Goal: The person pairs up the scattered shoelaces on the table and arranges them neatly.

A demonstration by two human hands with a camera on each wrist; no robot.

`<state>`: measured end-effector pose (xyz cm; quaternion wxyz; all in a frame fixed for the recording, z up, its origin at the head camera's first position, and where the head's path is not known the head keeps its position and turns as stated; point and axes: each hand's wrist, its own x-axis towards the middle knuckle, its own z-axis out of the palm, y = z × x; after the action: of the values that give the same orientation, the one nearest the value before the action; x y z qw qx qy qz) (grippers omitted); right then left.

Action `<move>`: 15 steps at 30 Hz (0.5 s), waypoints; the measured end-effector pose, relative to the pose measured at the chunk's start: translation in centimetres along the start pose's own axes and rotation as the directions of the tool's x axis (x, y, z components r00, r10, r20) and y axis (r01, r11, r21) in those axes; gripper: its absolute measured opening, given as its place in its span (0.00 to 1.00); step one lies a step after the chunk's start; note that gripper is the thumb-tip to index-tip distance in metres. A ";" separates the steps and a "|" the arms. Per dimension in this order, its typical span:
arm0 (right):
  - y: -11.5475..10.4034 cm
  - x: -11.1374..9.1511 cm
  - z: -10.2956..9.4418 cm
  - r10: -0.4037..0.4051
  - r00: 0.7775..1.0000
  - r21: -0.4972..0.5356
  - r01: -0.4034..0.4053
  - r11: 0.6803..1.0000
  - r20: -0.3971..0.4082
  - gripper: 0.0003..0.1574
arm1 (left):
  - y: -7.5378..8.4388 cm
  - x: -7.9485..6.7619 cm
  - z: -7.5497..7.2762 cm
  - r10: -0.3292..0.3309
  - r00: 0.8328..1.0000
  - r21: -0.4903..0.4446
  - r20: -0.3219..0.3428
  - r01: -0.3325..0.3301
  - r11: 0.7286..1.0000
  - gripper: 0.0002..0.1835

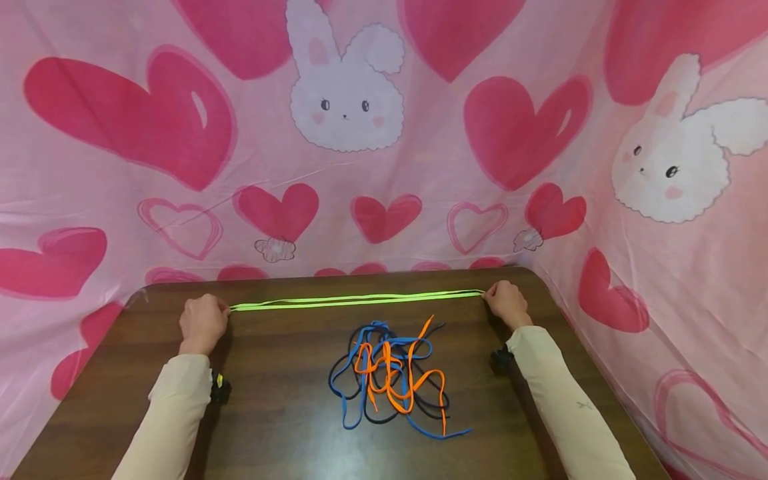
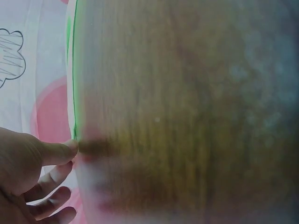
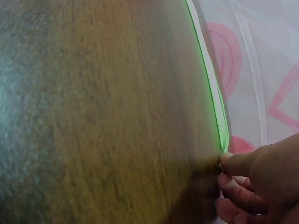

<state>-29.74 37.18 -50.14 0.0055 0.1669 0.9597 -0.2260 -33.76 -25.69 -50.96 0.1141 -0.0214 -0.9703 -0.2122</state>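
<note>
A neon yellow-green shoelace (image 1: 360, 300), doubled into two strands, stretches nearly straight between both hands along the far side of the table. My left hand (image 1: 205, 324) pinches its left end between thumb and finger; the left wrist view shows the thumb (image 2: 60, 151) against the lace. At the other end, my right hand (image 1: 507, 303) pinches the lace likewise, with the thumb (image 3: 236, 163) on it in the right wrist view. Nearer the front lies a loose tangle of shoelaces: an orange lace (image 1: 389, 373), a blue lace (image 1: 345, 407) and a black lace (image 1: 379, 421).
The dark wooden table (image 1: 276, 413) has rounded far corners. Behind it and at its sides hangs a pink cloth (image 1: 420, 167) printed with hearts and rabbits. Both forearms reach over the table on either side of the tangle.
</note>
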 end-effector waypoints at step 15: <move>0.2 0.1 0.0 -0.022 1.000 0.010 0.021 1.000 0.017 0.14 | -0.1 -0.5 0.0 -0.001 1.000 -0.004 0.000 0.001 1.000 0.07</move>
<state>-29.74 37.38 -50.27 0.0105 0.1546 0.9603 -0.2321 -33.33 -25.80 -51.17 0.1141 -0.0209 -0.9699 -0.2140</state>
